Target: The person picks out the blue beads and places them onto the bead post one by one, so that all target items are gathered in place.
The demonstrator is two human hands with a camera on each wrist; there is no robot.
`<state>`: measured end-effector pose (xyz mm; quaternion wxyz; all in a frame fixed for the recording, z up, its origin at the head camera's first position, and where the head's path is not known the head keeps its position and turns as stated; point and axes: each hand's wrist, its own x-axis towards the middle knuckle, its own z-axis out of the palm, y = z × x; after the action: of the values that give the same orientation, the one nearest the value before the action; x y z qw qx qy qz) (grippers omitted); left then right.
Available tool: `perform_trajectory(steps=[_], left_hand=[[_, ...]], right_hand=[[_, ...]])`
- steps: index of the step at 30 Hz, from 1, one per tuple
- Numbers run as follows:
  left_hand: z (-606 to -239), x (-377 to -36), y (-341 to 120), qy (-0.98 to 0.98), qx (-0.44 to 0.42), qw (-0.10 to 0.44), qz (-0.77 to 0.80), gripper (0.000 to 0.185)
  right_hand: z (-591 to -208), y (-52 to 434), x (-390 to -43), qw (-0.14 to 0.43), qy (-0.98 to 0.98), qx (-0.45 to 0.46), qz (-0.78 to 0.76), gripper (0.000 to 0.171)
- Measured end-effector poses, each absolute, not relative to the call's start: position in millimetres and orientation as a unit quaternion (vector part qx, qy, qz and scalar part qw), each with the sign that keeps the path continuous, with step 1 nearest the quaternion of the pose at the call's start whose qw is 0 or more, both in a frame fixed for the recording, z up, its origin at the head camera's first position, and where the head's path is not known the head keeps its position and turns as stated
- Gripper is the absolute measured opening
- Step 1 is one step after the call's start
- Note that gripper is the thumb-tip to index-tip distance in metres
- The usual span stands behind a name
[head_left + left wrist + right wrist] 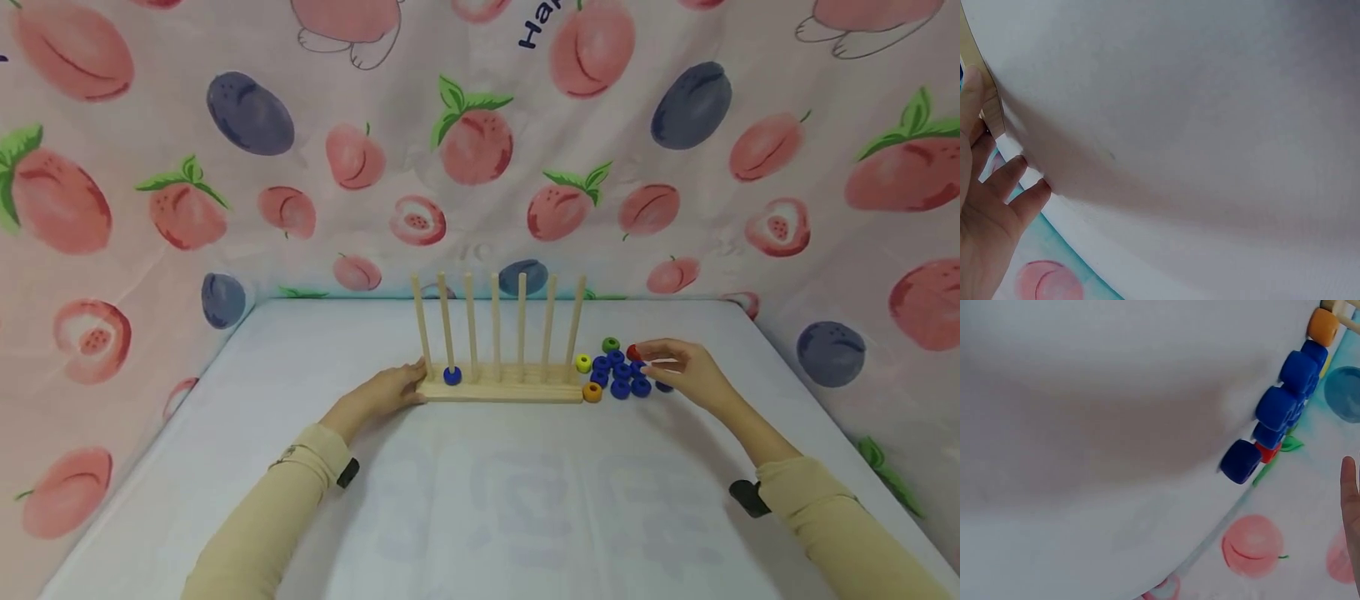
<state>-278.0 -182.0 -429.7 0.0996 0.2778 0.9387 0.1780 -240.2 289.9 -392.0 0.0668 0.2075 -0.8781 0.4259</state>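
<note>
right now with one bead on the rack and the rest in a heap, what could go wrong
The right hand hovers over the tightly packed loose beads; reaching for one could nudge its neighbours and send them rolling across the table. The left hand only touches the end of the wooden rack, so a bump against the tall pegs might shift it.

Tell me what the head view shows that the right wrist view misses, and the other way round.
Only the head view shows the wooden peg rack with one blue bead on a peg, the left hand resting on the rack's end, and the green bead and yellow bead. Only the right wrist view shows the beads from the side, as short drums on the white cloth. Both show the blue beads, the orange bead, the red bead and the right hand near them.
</note>
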Motion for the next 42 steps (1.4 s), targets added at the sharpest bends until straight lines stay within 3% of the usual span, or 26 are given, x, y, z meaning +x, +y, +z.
perform_trajectory(steps=[8, 42], left_hand=[[-430, -277, -181, 0.940, 0.268, 0.118, 0.177, 0.063], [-428, -274, -182, 0.938, 0.277, 0.093, 0.184, 0.060]], right_hand=[[-405, 298, -235, 0.058, -0.888, 0.201, 0.409, 0.030], [-418, 295, -252, -0.022, -0.949, 0.138, 0.283, 0.030]])
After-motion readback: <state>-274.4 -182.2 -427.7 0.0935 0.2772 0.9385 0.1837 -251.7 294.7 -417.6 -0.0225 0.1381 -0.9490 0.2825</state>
